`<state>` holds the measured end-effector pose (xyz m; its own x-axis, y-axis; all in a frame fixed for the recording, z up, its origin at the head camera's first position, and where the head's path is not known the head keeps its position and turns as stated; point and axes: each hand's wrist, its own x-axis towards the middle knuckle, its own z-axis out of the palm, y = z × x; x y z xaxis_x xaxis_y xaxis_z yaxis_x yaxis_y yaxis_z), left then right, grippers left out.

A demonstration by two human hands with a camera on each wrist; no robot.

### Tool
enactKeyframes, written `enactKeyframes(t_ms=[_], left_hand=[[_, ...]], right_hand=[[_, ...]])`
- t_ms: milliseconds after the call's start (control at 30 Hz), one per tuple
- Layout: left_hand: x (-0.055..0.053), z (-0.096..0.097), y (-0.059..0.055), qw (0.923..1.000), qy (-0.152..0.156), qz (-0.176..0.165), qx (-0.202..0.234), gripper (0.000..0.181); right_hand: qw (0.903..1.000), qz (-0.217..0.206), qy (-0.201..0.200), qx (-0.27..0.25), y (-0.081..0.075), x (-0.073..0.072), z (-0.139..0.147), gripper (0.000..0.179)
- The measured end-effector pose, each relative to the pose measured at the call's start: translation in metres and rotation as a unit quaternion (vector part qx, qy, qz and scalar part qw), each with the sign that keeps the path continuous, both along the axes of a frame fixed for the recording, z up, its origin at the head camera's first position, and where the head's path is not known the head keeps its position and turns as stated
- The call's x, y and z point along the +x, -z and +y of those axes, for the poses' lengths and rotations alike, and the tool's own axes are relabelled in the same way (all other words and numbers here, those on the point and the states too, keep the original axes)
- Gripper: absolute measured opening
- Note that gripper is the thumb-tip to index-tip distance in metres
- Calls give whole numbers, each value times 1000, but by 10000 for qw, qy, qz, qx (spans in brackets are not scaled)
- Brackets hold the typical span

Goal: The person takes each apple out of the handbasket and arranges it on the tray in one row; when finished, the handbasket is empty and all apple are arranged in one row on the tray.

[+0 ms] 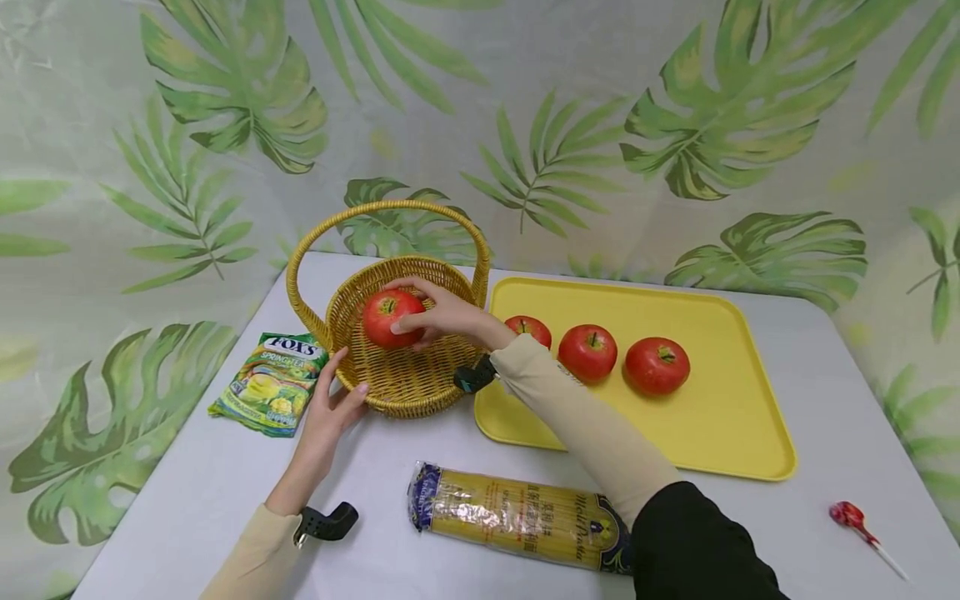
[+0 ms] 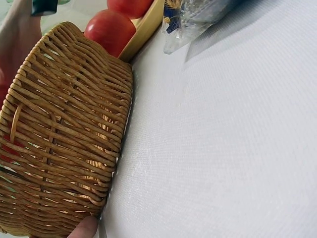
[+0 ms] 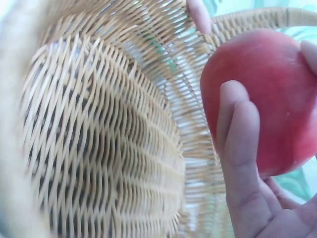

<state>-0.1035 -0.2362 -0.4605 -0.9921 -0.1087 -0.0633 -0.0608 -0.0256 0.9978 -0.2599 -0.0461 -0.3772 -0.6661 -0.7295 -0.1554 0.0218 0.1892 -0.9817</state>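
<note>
My right hand (image 1: pixel 442 315) grips a red apple (image 1: pixel 392 318) by its sides, inside the rim of the wicker basket (image 1: pixel 408 407). In the right wrist view the apple (image 3: pixel 262 99) sits between fingers and thumb, above the woven bottom. My left hand (image 1: pixel 330 417) holds the basket's near left side, by the foot of the tall arched handle. One fingertip (image 3: pixel 199 16) shows over the rim in the right wrist view. The left thumb (image 2: pixel 85 228) lies against the outer weave in the left wrist view.
Right of the basket, a yellow tray (image 1: pixel 720 417) carries three more apples (image 1: pixel 657 367). A green candy bag (image 1: pixel 272 385) lies left of the basket. Nearer the front is a pack of spaghetti (image 1: pixel 517 512), partly under the right sleeve. A red lollipop (image 1: pixel 849 515) lies far right.
</note>
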Motion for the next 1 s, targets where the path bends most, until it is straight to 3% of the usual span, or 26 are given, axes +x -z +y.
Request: enactKeyframes(t_ms=[400,667,1000], left_hand=[[0,1,1,9999,-6,-18,154,68],[1,2,0,9999,33,40,153,68],[2,2,-3,10000,-2,14,52,68]], right_hand=[[9964,818,-130,171,-13,2,77,61],[9921,1151,346,362,-17,13,124,59],[9887,1063,920,528,-14,19,197,60]])
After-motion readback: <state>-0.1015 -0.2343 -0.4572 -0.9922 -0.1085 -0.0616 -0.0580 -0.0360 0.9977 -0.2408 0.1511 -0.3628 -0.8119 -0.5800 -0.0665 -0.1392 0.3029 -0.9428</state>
